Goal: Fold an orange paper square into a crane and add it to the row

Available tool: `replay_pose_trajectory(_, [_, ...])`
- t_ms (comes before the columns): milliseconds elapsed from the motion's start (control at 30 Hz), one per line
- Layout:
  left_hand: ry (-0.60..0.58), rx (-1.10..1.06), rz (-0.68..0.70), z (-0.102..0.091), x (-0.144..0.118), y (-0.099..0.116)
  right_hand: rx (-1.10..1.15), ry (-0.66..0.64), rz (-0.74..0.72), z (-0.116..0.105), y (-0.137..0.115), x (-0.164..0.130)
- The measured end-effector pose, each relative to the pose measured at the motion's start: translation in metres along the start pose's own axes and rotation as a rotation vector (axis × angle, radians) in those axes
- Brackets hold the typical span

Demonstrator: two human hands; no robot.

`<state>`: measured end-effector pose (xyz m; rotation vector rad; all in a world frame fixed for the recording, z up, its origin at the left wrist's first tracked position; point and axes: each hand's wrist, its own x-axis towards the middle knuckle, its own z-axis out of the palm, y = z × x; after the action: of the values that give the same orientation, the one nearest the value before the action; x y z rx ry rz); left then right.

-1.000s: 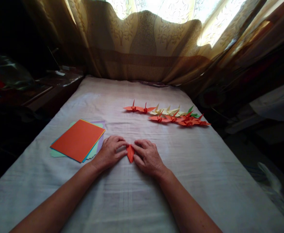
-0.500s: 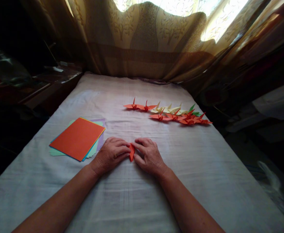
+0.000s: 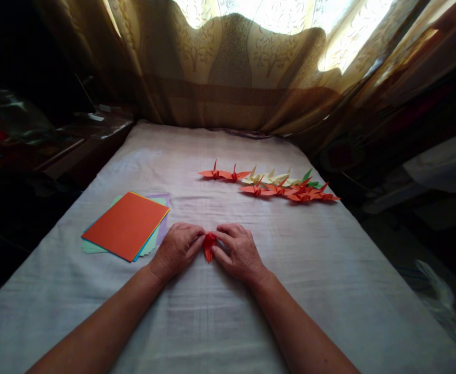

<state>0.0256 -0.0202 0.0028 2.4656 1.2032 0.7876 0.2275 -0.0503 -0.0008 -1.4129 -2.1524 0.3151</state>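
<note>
A small folded piece of red-orange paper (image 3: 209, 247) lies between my hands, its narrow points toward me. From the left, my left hand (image 3: 179, 249) pinches its upper edge between thumb and fingers. My right hand (image 3: 239, 251) grips it from the other side, thumb and forefinger at its edge. The fingertips partly cover the paper. Left of my left hand rests a stack of coloured paper sheets (image 3: 126, 226), orange on top, with blue, pale green and purple edges showing. Beyond my right hand stand several folded paper cranes (image 3: 257, 190) in orange, cream and green.
A pale cloth (image 3: 228, 322) covers the flat surface under everything. Patterned curtains (image 3: 228, 67) hang at the far end in front of a bright window. A dark shelf (image 3: 91, 130) with clutter is at the left. A white cloth (image 3: 442, 161) hangs at the right.
The folded paper has opened wider at its top and shows more layers. My left fingers have curled in more tightly. The whole view has shifted slightly.
</note>
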Motion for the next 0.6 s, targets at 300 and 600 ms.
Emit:
replay_pose_trajectory(300, [0.005, -0.034, -0.131, 0.005, 0.008, -0.001, 0.018, 0.084, 0.16, 0.013, 0.001, 0.009])
replay_pose_trajectory(600, [0.026, -0.138, -0.143, 0.006, 0.007, -0.003, 0.08, 0.117, 0.299, 0.016, -0.006, 0.015])
